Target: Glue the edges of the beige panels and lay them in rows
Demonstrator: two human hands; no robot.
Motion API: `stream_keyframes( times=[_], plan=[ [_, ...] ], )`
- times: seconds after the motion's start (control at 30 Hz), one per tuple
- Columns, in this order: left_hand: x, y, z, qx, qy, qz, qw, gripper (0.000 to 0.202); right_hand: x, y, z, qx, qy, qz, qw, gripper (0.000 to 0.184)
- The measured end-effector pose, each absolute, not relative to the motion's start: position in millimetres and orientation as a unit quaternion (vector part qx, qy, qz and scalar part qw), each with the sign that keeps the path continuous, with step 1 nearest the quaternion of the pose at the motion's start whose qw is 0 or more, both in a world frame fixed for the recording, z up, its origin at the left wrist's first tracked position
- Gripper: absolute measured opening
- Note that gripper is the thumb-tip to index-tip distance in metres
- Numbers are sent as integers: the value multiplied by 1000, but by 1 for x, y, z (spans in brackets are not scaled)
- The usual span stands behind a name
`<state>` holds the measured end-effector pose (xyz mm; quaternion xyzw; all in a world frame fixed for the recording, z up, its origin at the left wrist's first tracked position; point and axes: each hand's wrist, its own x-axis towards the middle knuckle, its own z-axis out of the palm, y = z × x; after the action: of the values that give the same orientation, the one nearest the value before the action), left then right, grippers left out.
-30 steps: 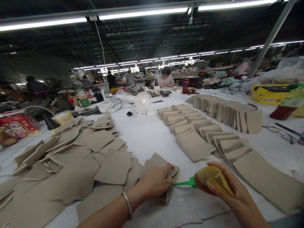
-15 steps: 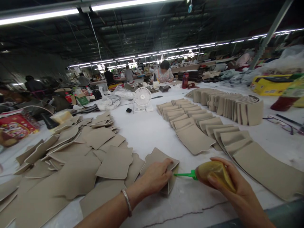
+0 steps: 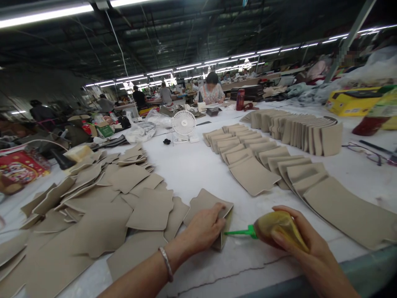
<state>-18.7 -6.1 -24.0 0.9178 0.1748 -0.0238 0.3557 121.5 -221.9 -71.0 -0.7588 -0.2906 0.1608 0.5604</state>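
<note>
My right hand (image 3: 310, 244) is closed around a squeeze bottle (image 3: 276, 229) of yellowish liquid, held on its side. Its thin green nozzle (image 3: 240, 233) points left, its tip at the right edge of a taupe leather-like piece (image 3: 203, 203). On that piece lies my left hand (image 3: 206, 227), a bracelet at the wrist, its fingers curled and gripping near the right edge. That edge appears folded or doubled, with a yellowish strip beside it; the fingers partly hide it. A loose heap of similar taupe pieces (image 3: 102, 223) spreads left of my left hand.
Overlapping rows of taupe pieces (image 3: 350, 207) fan out at the right, with an upright row (image 3: 310, 132) behind. A small white fan (image 3: 184, 123) stands mid-table. Eyeglasses (image 3: 372, 155) and a yellow box (image 3: 350, 101) lie far right. Another person (image 3: 211, 91) sits across the table.
The nozzle tip has shifted slightly down along the piece's right edge, toward me. My left hand keeps its place on the piece. The camera view has tilted a little.
</note>
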Motion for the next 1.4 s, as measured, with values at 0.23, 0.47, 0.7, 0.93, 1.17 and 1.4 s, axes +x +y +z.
stream_keyframes(
  times=[0.23,0.47,0.7,0.93,1.17,1.4],
  plan=[
    [-17,-8,-24,924,175,-25,338,44,122,-224,-68,-752,-322,179,547,53],
    [-19,-11,-24,925,176,-27,335,43,122,-224,-67,-749,-316,132,567,51],
    [-17,-12,-22,925,178,-30,335,42,128,-228,-75,-760,-328,106,551,51],
    [-17,-12,-23,925,182,-37,331,44,123,-228,-76,-733,-340,174,564,49],
    [-15,-13,-21,925,183,-34,333,44,124,-226,-68,-734,-334,143,573,50],
    [-14,-14,-20,928,185,-44,322,45,134,-223,-63,-754,-307,95,573,53]
  ],
)
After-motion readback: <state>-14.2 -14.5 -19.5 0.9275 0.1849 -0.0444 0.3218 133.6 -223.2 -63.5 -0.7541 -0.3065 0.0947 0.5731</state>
